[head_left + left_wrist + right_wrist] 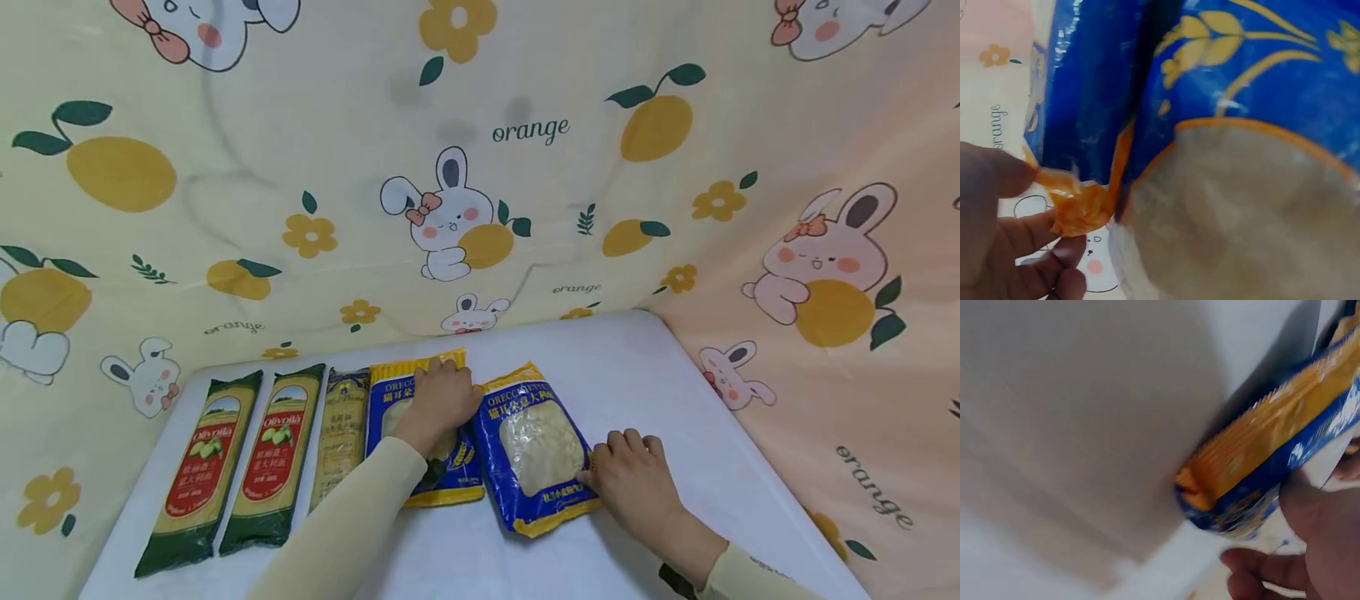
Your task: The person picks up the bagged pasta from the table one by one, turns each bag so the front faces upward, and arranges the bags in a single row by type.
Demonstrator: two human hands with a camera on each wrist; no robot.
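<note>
Two blue-and-yellow bags of orecchiette pasta lie side by side on the white table. The right-hand pasta bag [543,450] is tilted, its top leaning left. My left hand [442,404] reaches across the left-hand pasta bag [465,482], partly covering its window. In the left wrist view, the left thumb and fingers pinch an orange corner [1082,206] of the right-hand bag. At that bag's lower right edge, my right hand [637,483] holds on, thumb against the edge and fingers bent. The right wrist view shows the thumb touching the bag's blue side [1260,487]; the fingertips' contact is unclear.
Left of the pasta bags lie a narrow tan pack [343,433] and two green-ended Olivoilà spaghetti packs, one in the middle [273,458] and one farthest left [198,479]. A rabbit-and-orange patterned cloth [337,167] rises behind the table [600,358] and along its right side.
</note>
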